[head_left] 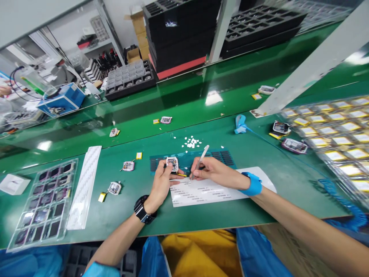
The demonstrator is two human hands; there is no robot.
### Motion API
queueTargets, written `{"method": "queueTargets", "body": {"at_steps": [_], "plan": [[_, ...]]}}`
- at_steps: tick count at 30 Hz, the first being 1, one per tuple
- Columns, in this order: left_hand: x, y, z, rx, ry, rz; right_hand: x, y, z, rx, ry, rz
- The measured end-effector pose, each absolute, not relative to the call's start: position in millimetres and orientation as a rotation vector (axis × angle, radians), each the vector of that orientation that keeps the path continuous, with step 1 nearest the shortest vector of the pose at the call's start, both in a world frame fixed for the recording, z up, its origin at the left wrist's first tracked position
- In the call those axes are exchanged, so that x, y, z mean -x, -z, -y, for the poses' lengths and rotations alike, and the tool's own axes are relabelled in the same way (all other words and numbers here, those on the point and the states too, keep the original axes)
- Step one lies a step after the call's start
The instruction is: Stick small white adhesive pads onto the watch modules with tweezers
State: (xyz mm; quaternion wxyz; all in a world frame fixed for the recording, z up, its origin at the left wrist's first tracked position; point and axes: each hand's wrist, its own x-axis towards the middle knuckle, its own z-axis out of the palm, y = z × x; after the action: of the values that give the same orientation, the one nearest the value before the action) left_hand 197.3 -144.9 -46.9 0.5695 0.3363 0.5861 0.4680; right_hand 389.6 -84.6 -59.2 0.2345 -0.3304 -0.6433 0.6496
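My left hand (163, 177) is closed around a small white device housing (172, 164) with its electronics facing up. A yellow-edged battery shows just below it, by my fingers. Pinched in my right hand (205, 168) is a slim white pen-like tool (204, 154), its tip down at the upper edge of a white printed adhesive sheet (219, 192). Beneath both hands lies a teal sheet with rows of dark strips (225, 157). White scraps (191, 142) are scattered just beyond it. My right wrist wears a blue band, my left a black watch.
Several open housings with batteries lie about, such as one housing (128, 166) at left. A clear tray of dark parts (43, 204) and another printed strip (85, 188) are at left. Trays of batteries (336, 140) and a coiled blue cord (343, 200) are at right. A slanted post (311, 61) stands beyond.
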Motion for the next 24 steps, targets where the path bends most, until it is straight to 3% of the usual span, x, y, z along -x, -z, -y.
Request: {"method": "queueTargets", "body": {"at_steps": [9, 24], "plan": [[-192.2, 36.8, 143.4, -0.818, -1.317, -1.102, -370.6, 21.4, 92.7, 0.851, -1.546, 1.504], [-192.8, 37.7, 147.2, -0.659, -1.458, -0.932, -343.1, 39.5, 110.2, 0.818, -1.316, 1.346]]}}
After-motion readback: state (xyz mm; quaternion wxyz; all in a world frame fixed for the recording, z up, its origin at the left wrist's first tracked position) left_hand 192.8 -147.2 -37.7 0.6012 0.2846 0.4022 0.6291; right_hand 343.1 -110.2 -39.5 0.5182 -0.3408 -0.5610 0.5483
